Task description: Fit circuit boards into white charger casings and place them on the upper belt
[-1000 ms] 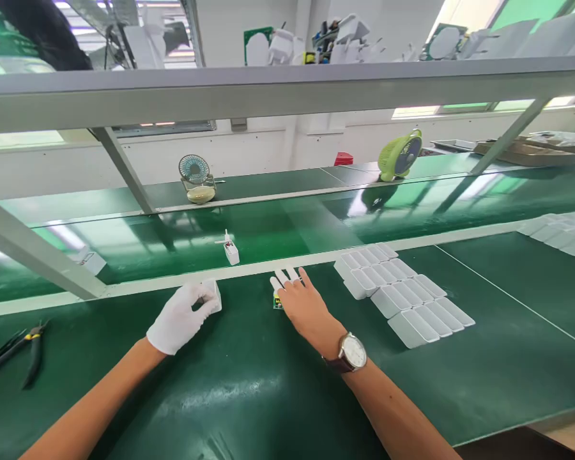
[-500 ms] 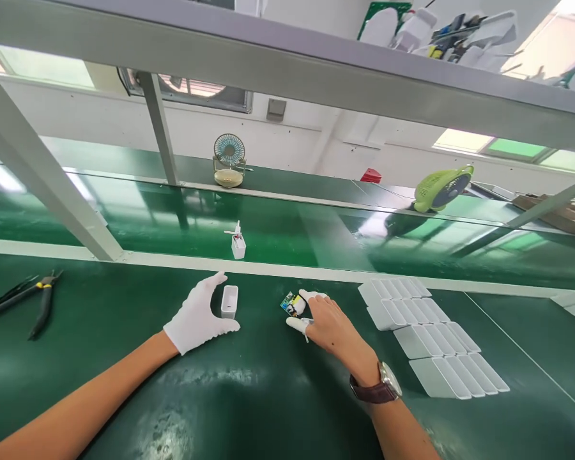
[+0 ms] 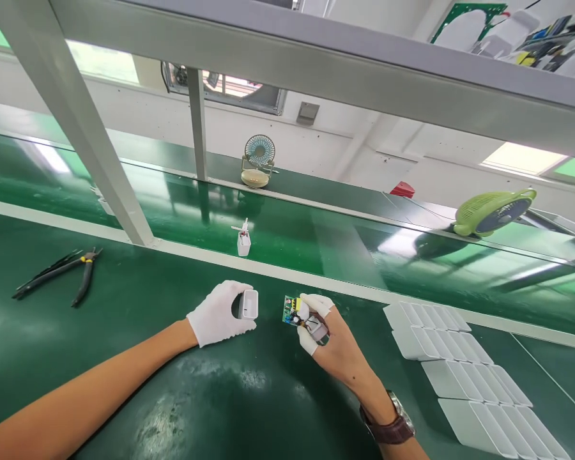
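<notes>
— Both hands sit close together on the green bench [image 3: 100, 332]; what does each one have?

— Seen from the head camera, the left hand [image 3: 219, 314], in a white glove, is wrapped around a small white case [image 3: 248, 305], thumb under and fingers over, its open end turned toward the other hand; the right hand [image 3: 333, 338] is bare but for white finger covers, and it pinches a little green circuit board [image 3: 294, 312] between thumb and first fingers; a brown watch [image 3: 388, 425] sits on that wrist.

— Do case and board touch?

— No; they are just beside each other with a narrow gap between, both held a bit above the bench, near its far edge.

— What lies around them?

— To the right, rows of white covers [image 3: 460, 364] lie flat, side by side, running off toward the lower right corner; well to the left lie black pliers [image 3: 79, 276] with a spot of yellow at the joint; beyond the pale strip at the bench edge is a shiny green belt [image 3: 316, 239], and on it stands one more white case with a part sticking out of the top [image 3: 243, 241]; farther back there is a small blue fan [image 3: 259, 161], a lime green fan [image 3: 493, 212] tipped on its side, and a red box [image 3: 402, 190]; a grey frame [image 3: 316, 61] crosses overhead.
</notes>
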Demonstrator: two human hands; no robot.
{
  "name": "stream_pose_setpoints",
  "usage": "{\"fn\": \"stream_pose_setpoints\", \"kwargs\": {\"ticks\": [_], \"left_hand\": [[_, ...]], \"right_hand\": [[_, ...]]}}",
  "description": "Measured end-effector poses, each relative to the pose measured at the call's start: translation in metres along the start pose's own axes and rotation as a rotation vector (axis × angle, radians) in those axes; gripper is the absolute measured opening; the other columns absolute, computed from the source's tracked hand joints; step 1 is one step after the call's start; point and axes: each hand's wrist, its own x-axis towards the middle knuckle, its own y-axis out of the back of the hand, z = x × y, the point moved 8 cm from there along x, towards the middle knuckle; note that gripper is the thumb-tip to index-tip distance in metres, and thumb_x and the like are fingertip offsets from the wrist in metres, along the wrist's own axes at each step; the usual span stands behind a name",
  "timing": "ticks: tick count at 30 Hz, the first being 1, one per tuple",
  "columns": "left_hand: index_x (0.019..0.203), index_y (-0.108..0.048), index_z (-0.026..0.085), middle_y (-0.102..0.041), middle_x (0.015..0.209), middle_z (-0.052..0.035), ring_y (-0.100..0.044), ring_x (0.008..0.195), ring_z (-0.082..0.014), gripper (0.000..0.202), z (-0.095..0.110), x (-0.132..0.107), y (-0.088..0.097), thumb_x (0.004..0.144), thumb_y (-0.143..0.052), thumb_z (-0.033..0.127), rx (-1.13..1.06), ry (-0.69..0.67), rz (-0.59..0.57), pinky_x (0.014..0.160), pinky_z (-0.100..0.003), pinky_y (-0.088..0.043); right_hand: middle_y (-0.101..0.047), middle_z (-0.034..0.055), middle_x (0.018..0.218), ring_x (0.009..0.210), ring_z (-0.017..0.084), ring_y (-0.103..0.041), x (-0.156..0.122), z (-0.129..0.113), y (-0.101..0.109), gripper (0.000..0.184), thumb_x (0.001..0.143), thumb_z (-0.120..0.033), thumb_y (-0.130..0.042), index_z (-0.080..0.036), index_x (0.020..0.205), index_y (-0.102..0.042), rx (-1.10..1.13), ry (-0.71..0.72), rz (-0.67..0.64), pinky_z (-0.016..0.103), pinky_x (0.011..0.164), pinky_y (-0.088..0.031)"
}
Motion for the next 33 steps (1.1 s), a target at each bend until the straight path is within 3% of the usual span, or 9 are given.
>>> {"fn": "stream_pose_setpoints", "kwargs": {"ticks": [3, 6, 12, 16, 20, 26, 33], "left_hand": [[0.118, -0.053, 0.022, -0.062, 0.114, -0.0077, -0.065, 0.098, -0.0243, 0.056, 0.013, -0.006, 0.004, 0.068, -0.079, 0.025, -0.012, -0.143, 0.043, 0.086, -0.042, -0.056], [0.12, -0.049, 0.022, -0.059, 0.115, -0.0088, -0.064, 0.098, -0.0233, 0.057, 0.026, -0.012, 0.007, 0.07, -0.077, 0.022, -0.022, -0.263, 0.079, 0.084, -0.039, -0.056], [0.13, -0.046, 0.023, -0.059, 0.121, -0.0116, -0.063, 0.106, -0.0251, 0.064, 0.039, -0.018, 0.005, 0.074, -0.075, 0.02, -0.014, -0.414, 0.087, 0.088, -0.04, -0.057], [0.135, -0.044, 0.022, -0.061, 0.12, -0.0125, -0.064, 0.106, -0.0256, 0.067, 0.043, -0.018, 0.004, 0.076, -0.075, 0.02, 0.0, -0.492, 0.084, 0.089, -0.042, -0.057], [0.136, -0.044, 0.023, -0.063, 0.117, -0.0123, -0.065, 0.104, -0.0257, 0.065, 0.045, -0.018, 0.004, 0.078, -0.075, 0.024, 0.021, -0.523, 0.102, 0.088, -0.043, -0.057], [0.138, -0.042, 0.024, -0.064, 0.116, -0.0116, -0.065, 0.105, -0.0258, 0.067, 0.046, -0.019, 0.002, 0.079, -0.074, 0.024, 0.022, -0.532, 0.083, 0.09, -0.045, -0.056], [0.136, -0.042, 0.024, -0.065, 0.116, -0.011, -0.065, 0.108, -0.0266, 0.066, 0.044, -0.019, -0.001, 0.078, -0.073, 0.021, 0.0, -0.533, 0.045, 0.095, -0.047, -0.055]], "right_hand": [[-0.062, 0.0101, 0.121, 0.096, 0.02, -0.07, 0.0, -0.007, -0.005, 0.052, 0.086, -0.018, -0.058, -0.026, 0.136, -0.05, 0.159, -0.013, 0.009, 0.033, 0.08, -0.065], [-0.065, 0.0078, 0.112, 0.098, 0.021, -0.071, -0.002, -0.016, -0.007, 0.047, 0.087, -0.019, -0.06, -0.025, 0.133, -0.053, 0.185, -0.004, 0.036, 0.034, 0.084, -0.064], [-0.06, 0.0107, 0.13, 0.112, 0.023, -0.067, -0.013, -0.052, -0.002, 0.054, 0.09, -0.012, -0.06, -0.031, 0.139, -0.052, -0.015, 0.323, 0.147, 0.031, 0.079, -0.065], [-0.061, 0.0129, 0.13, 0.117, 0.024, -0.065, -0.019, -0.061, -0.007, 0.061, 0.092, -0.011, -0.061, -0.028, 0.148, -0.042, -0.1, 0.41, 0.153, 0.034, 0.085, -0.064], [-0.06, 0.0154, 0.132, 0.122, 0.026, -0.063, -0.024, -0.066, -0.014, 0.062, 0.094, -0.013, -0.061, -0.026, 0.15, -0.04, -0.197, 0.475, 0.137, 0.042, 0.097, -0.061], [-0.059, 0.0157, 0.134, 0.124, 0.028, -0.062, -0.025, -0.064, -0.024, 0.063, 0.095, -0.014, -0.06, -0.028, 0.152, -0.036, -0.234, 0.5, 0.063, 0.047, 0.097, -0.061], [-0.061, 0.0157, 0.133, 0.122, 0.029, -0.062, -0.024, -0.064, -0.026, 0.065, 0.093, -0.013, -0.062, -0.027, 0.152, -0.038, -0.229, 0.496, 0.062, 0.048, 0.097, -0.06]]}}
